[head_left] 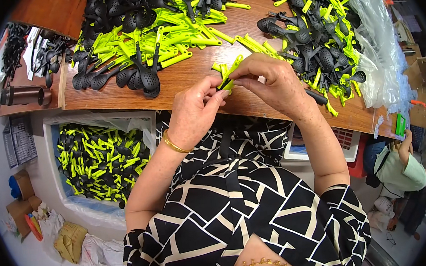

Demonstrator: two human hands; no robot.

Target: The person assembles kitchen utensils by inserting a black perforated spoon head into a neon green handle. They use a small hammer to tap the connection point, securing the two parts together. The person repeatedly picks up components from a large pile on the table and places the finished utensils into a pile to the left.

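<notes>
In front of me, over the table's near edge, both hands meet at one small lime-green utensil handle [237,67] with a narrow black piece along it. My left hand [198,104] is closed, thumb and fingertips pinching its lower end. My right hand [271,81] pinches the same handle higher up, its fingers hiding part of it. Just behind my left fingertips lie other lime-green handles [216,68]. A heap of lime-green handles [170,39] spreads beyond, with black slotted spoons [149,80] at its near side.
A brown wooden table [120,96] bears another pile of black utensils and green handles [324,49] at right, beside clear plastic sheeting [375,60]. Below left stands a plastic-lined bin [102,161] full of utensils. A copper-coloured flask [25,96] lies far left. Another person [401,170] is at right.
</notes>
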